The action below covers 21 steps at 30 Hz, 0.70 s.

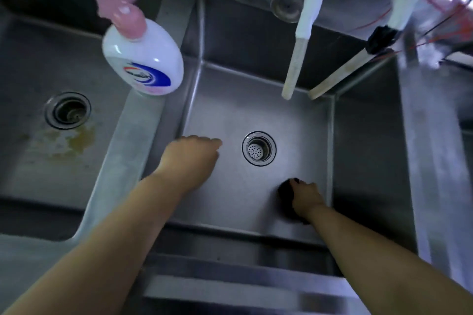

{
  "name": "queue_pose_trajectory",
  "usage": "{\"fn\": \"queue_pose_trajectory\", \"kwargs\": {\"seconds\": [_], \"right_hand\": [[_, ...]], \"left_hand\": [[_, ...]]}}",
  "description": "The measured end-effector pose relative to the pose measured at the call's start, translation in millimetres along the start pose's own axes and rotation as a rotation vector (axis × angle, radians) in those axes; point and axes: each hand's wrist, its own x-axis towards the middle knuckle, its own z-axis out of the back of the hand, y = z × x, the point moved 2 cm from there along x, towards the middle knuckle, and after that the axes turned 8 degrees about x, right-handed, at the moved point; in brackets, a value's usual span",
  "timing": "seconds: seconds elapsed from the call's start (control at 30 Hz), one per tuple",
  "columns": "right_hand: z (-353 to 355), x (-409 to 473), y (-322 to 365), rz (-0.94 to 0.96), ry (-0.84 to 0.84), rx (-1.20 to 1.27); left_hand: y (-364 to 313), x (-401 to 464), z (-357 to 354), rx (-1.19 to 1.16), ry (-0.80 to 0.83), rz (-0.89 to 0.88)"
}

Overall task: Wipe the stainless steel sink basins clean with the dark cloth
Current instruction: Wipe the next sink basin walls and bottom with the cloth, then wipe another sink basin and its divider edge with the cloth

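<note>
Steel fills nearly all I can see: two basins side by side, split by a raised divider (pixel 133 120). Both my arms reach down into the right basin (pixel 256 115). My right hand (pixel 305 195) sits low at the floor near the basin's front right corner, fingers curled over the dark cloth (pixel 286 193), which shows as a black wad under and just left of the knuckles, pressed on the steel. My left hand (pixel 194 155) is over the floor left of the drain (pixel 259 149); its fingers point toward the drain, and from this angle I think they are bent with nothing in them, though the fingertips are blurred and I cannot tell for sure. The drain lies between the two hands, touched by neither.

On the divider stands a white soap bottle (pixel 143 55) with a pink pump. The left basin (pixel 58 79) has its own drain (pixel 67 110) and a yellowish stain (pixel 61 142) just in front of it. Two pale spouts (pixel 297 59) hang over the right basin's back edge.
</note>
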Motion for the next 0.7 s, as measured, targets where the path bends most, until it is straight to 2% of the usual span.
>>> {"fn": "queue_pose_trajectory", "kwargs": {"seconds": [0.1, 0.17, 0.23, 0.4, 0.53, 0.7], "right_hand": [[25, -37, 42, 0.05, -0.065, 0.296], [35, -66, 73, 0.023, -0.115, 0.597], [38, -93, 104, 0.041, -0.177, 0.757], [48, -163, 192, 0.237, -0.499, 0.727], [58, -212, 254, 0.301, -0.572, 0.752], [76, -252, 335, 0.591, -0.83, 0.464]], "left_hand": [[18, -54, 39, -0.145, -0.332, -0.027], [46, -93, 53, -0.19, -0.409, 0.026], [80, -130, 59, -0.218, -0.413, 0.117], [169, -214, 66, -0.218, -0.369, 0.338], [231, -269, 71, -0.218, -0.363, 0.455], [287, -313, 71, -0.218, -0.326, 0.564]]}}
